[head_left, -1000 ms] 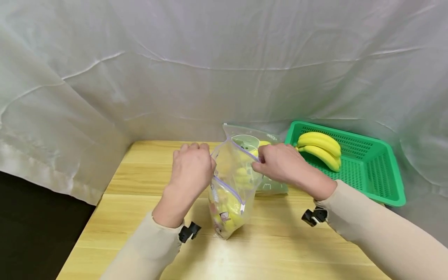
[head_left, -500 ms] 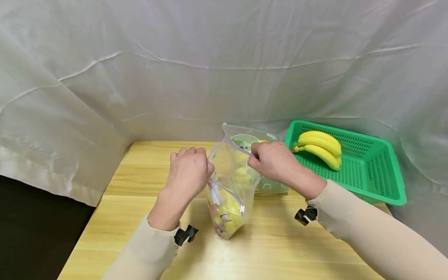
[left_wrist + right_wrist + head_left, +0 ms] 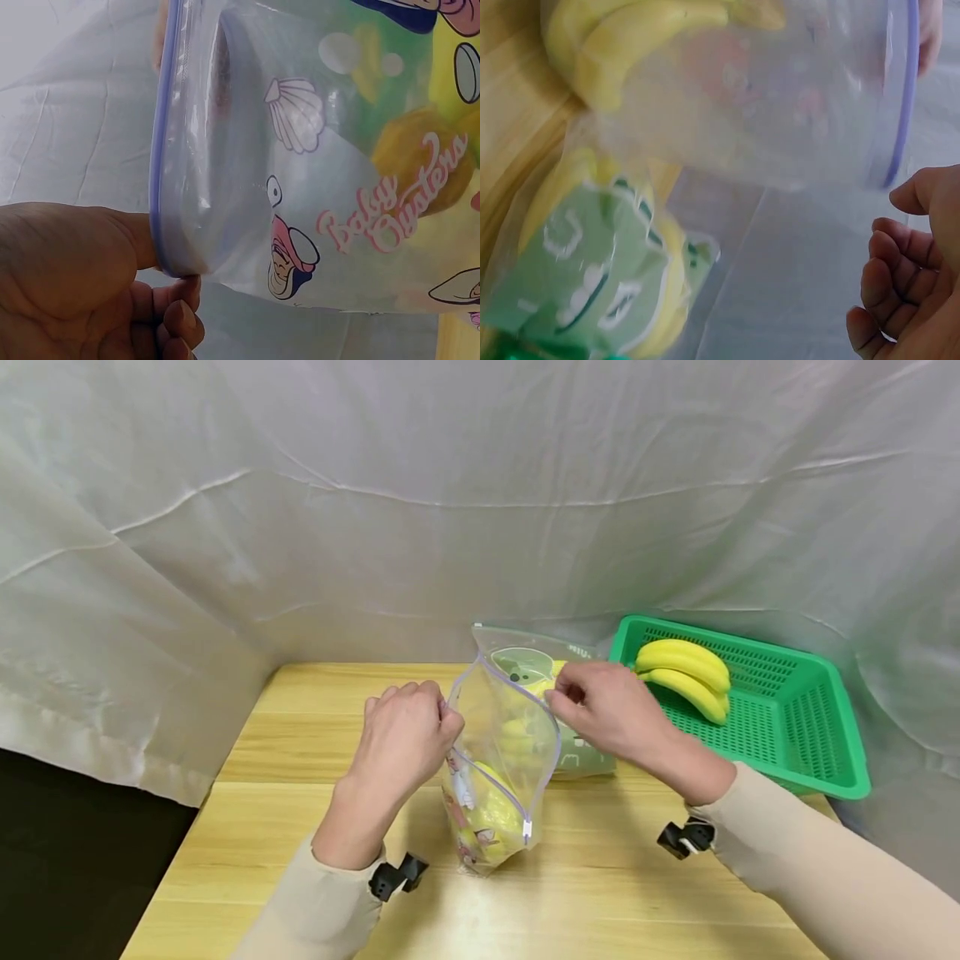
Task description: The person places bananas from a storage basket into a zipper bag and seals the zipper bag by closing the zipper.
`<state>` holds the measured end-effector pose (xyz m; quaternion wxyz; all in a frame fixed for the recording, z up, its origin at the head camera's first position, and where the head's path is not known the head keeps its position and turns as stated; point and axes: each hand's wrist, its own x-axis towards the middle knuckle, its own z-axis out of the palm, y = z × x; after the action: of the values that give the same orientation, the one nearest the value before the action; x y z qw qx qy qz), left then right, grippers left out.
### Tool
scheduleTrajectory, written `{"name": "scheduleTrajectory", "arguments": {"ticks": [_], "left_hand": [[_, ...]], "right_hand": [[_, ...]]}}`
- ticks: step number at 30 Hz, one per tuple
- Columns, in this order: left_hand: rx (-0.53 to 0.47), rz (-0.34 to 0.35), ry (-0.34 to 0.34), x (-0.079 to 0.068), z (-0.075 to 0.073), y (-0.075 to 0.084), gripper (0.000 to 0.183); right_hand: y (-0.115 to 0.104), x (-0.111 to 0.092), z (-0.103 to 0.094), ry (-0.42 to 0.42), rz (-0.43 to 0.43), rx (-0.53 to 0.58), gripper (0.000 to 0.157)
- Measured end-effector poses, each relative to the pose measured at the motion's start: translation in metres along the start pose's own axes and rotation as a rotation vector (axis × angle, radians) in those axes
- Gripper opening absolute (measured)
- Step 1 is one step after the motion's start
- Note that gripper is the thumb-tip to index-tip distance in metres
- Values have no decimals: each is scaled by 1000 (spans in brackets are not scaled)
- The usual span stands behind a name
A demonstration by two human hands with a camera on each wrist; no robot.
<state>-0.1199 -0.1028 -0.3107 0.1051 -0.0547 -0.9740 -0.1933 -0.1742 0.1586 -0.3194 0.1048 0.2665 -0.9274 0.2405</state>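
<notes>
A clear zip bag (image 3: 517,752) with a purple-edged mouth and a white slider stands on the table with yellow bananas (image 3: 622,52) inside. Shell drawings and pink lettering decorate its side in the left wrist view. My left hand (image 3: 401,735) pinches the left corner of its mouth, thumb against the purple edge (image 3: 161,135). Just off the right rim is my right hand (image 3: 615,706); its fingers are loosely curled, and a gap shows between thumb and fingertips in the right wrist view. Behind stands a second zip bag (image 3: 600,262), green with a cartoon face, also holding bananas.
A green plastic basket (image 3: 817,727) sits at the back right of the wooden table (image 3: 300,810), with a bunch of bananas (image 3: 686,672) in it. A grey-white curtain (image 3: 450,568) hangs behind the table.
My right hand has let go of the bag's right rim and shifted slightly right. The mouth has become wider and rounder. My left hand still holds its corner, a little lower.
</notes>
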Motion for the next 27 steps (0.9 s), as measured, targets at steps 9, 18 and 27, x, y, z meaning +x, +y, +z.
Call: {"name": "scheduleTrajectory", "arguments": {"ticks": [9, 18, 27], "left_hand": [[-19, -33, -3, -5, -1, 1, 18], [-27, -45, -14, -10, -3, 2, 17], [-27, -51, -19, -10, -2, 2, 16]], "right_hand": [[71, -7, -30, -5, 217, -99, 27], [166, -2, -42, -157, 349, -220, 60], [221, 0, -33, -301, 415, -275, 85]]}}
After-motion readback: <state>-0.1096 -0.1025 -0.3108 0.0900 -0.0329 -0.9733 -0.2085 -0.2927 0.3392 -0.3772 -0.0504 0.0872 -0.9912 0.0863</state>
